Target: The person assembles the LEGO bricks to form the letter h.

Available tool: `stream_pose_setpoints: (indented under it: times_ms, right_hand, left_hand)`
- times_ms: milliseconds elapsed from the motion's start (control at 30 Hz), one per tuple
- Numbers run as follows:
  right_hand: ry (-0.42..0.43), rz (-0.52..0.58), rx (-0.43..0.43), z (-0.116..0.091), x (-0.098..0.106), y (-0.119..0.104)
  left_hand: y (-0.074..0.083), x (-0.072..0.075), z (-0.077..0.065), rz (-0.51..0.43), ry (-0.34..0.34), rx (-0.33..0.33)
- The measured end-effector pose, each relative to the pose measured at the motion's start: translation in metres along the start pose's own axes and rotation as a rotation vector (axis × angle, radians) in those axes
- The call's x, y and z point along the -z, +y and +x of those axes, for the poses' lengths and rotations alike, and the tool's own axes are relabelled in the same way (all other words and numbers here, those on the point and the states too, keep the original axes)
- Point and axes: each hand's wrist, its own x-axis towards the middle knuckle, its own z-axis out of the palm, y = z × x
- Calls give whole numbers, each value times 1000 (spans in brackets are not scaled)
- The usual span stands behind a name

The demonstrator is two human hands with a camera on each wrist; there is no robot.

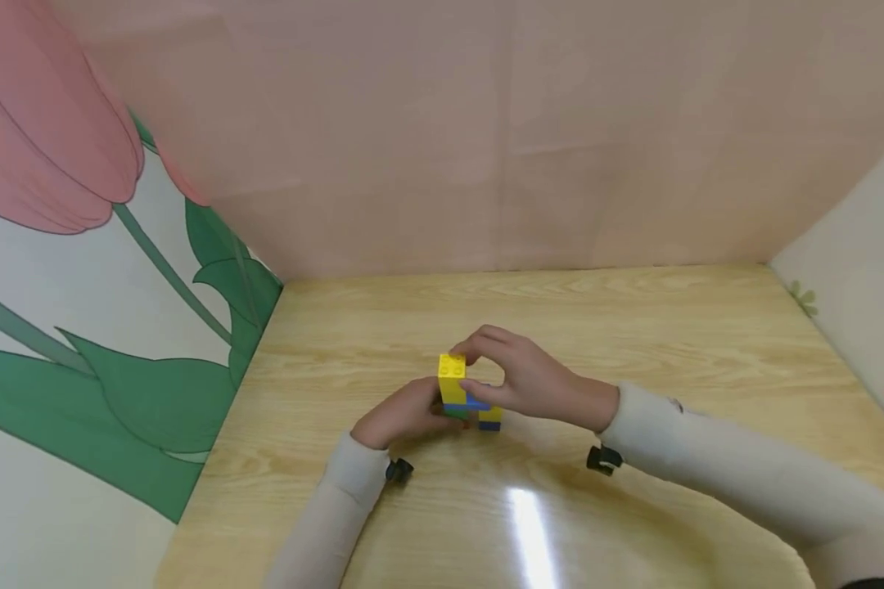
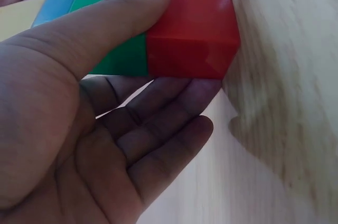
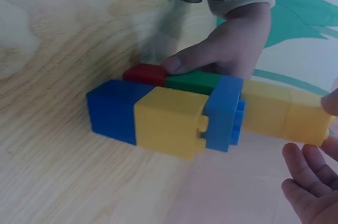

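Observation:
A small toy-brick structure stands on the table. One leg has a red brick under a green brick; the other has a dark blue brick under a yellow brick. Across both lies a lighter blue brick. Two stacked yellow bricks rise from it on the green side. My left hand grips the red-and-green leg, thumb over the join, fingers on the opposite side. With thumb and finger, my right hand pinches the topmost yellow brick; its other fingers hang free.
The wooden table meets a plain pinkish back panel. A side panel with painted tulips stands at the left, and a white panel with painted flowers at the right. Black clips hang at both wrists.

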Motion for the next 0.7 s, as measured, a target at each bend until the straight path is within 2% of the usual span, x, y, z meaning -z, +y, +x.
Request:
stream_pose_setpoints:
  times_ms: [200, 467, 567, 700]
  right_hand:
    - [34, 42, -42, -11, 3, 7]
    - [149, 111, -110, -35, 2, 21]
    - [177, 179, -142, -45, -2, 25]
    - [208, 278, -198, -58, -9, 28]
  left_hand:
    - [-3, -2, 0, -38, 8, 3]
    - [-5, -3, -6, -81, 34, 5]
    - [-4, -1, -13, -77, 86, -4]
    - [0, 1, -26, -29, 193, -35]
